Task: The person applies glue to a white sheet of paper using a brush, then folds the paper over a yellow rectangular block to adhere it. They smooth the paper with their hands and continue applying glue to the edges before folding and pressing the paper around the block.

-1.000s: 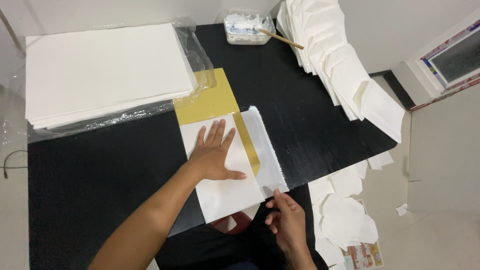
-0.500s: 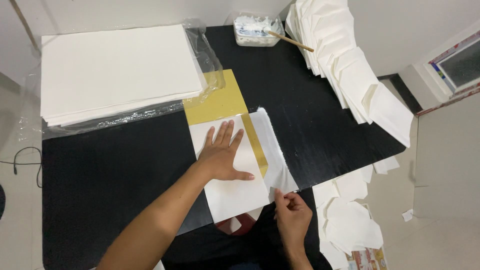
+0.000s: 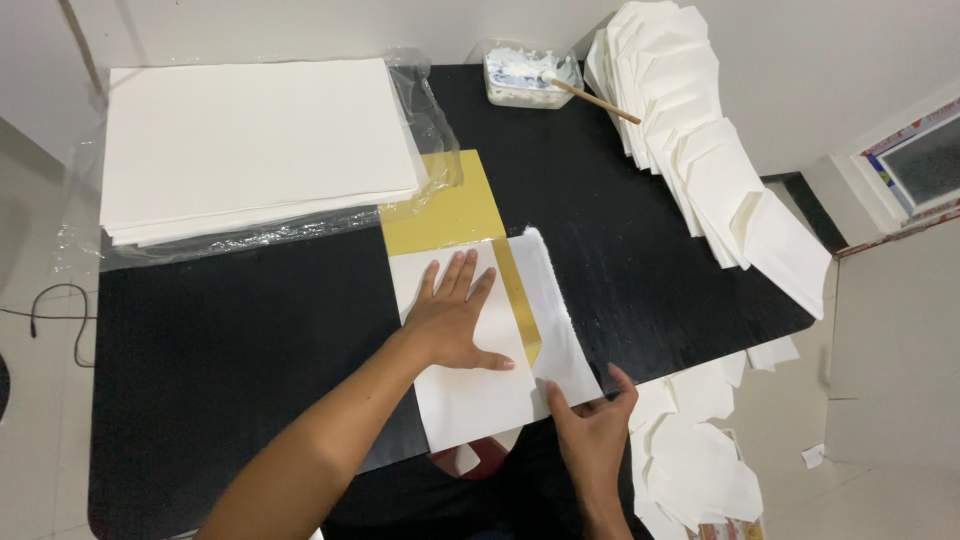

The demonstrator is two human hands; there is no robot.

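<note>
My left hand lies flat, fingers spread, on a white sheet of paper that rests on a gold sheet on the black table. A strip of the gold sheet shows between the folded white flap and a second white strip to its right. My right hand sits at the lower right corner of that white strip, fingertips pinching or touching its edge near the table's front.
A thick stack of white sheets in clear plastic lies at the back left. A tub of white paste with a wooden stick stands at the back. Folded white paper pieces fan along the right edge, with more on the floor.
The camera view shifted slightly. My right hand moved up to the lower right corner of the white paper; my left hand stayed pressed flat on the sheet.
</note>
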